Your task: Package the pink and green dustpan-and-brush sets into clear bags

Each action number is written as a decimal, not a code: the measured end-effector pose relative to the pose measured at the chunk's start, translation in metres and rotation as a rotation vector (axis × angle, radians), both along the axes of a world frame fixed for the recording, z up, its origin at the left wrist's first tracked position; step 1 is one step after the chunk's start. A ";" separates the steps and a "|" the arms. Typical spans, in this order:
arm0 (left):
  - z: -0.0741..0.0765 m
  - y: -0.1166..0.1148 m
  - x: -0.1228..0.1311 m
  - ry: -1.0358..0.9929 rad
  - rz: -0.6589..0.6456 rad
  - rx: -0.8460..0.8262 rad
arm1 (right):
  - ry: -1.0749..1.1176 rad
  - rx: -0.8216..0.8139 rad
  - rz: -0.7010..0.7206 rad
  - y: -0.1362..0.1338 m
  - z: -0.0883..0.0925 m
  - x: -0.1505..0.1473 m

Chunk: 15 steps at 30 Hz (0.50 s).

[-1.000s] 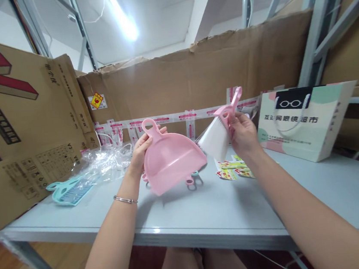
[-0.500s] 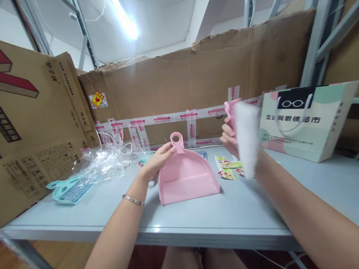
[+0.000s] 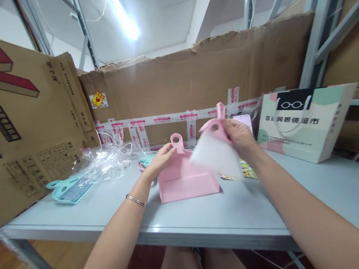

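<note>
Left grip (image 3: 161, 159) is clasped on the handle of the pink dustpan (image 3: 188, 188), my fingers just below its holed end. From where I watch, the dustpan sits midway along the bench (image 3: 208, 213), its wide lip down at the surface and facing the front edge, its handle pointing up and toward the back edge. Right grip (image 3: 240, 136) is wrapped around the pink hand brush (image 3: 216, 154). I have it raised, handle up, the white bristles slightly blurred and fanning down across my view of the dustpan's right side; whether they touch it, I cannot tell. Near the bench's left edge lies a teal brush (image 3: 71, 193), with crumpled clear plastic (image 3: 107, 160) over its farther end. Bright packets (image 3: 247, 170) lie below my right grip, partly hidden. Behind that grip, toward the back edge, a phone (image 3: 244, 121) stands upright. Near the back right corner stands a carrier bag (image 3: 299, 131).
</note>
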<state>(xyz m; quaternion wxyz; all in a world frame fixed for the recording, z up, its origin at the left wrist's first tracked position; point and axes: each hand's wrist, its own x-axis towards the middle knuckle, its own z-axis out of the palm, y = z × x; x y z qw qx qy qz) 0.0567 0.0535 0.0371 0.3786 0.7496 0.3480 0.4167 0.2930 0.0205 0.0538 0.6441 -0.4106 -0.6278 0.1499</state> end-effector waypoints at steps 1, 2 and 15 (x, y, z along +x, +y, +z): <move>-0.001 0.001 0.001 -0.025 -0.012 -0.011 | 0.034 -0.040 0.076 -0.002 0.001 -0.007; -0.003 0.003 0.002 -0.045 -0.016 -0.024 | 0.072 -0.084 0.172 -0.004 0.001 -0.014; -0.002 0.002 0.010 -0.190 -0.053 -0.061 | -0.452 -0.052 -0.205 -0.015 -0.032 -0.065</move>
